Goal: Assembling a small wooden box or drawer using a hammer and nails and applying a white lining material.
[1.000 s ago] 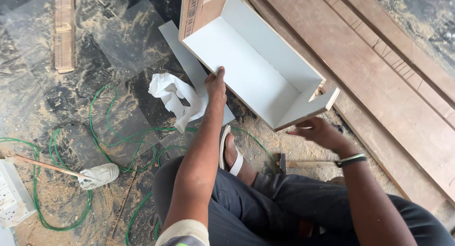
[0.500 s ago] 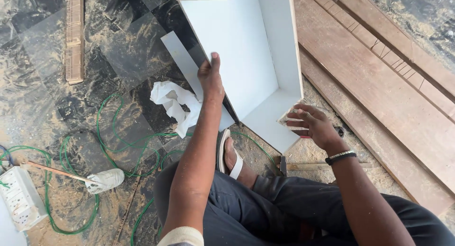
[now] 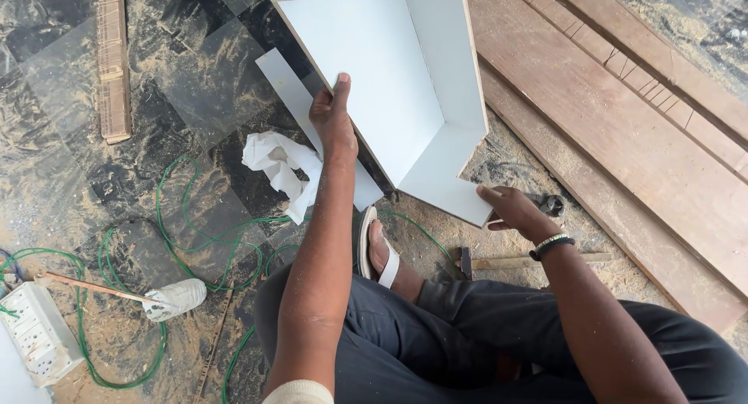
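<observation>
A white open box made of laminated boards (image 3: 389,84) stands tilted on the floor in front of me. My left hand (image 3: 333,119) grips its left edge, thumb laid along the board. My right hand (image 3: 514,209) holds the box's near right corner from below; a beaded band sits on that wrist. A flat white strip (image 3: 292,92) lies on the floor under the box's left side. My foot in a white sandal (image 3: 378,252) rests just below the box.
Crumpled white cloth (image 3: 276,166) lies left of my arm. Green wire (image 3: 179,225) loops over the sawdust-covered dark floor. A white power strip (image 3: 39,334) sits bottom left. Long wooden planks (image 3: 623,116) lie to the right; a hammer (image 3: 499,261) is near my knee.
The box has swung round counter-clockwise and closer, its open side now facing me more squarely. Both hands kept their grip and moved with it.
</observation>
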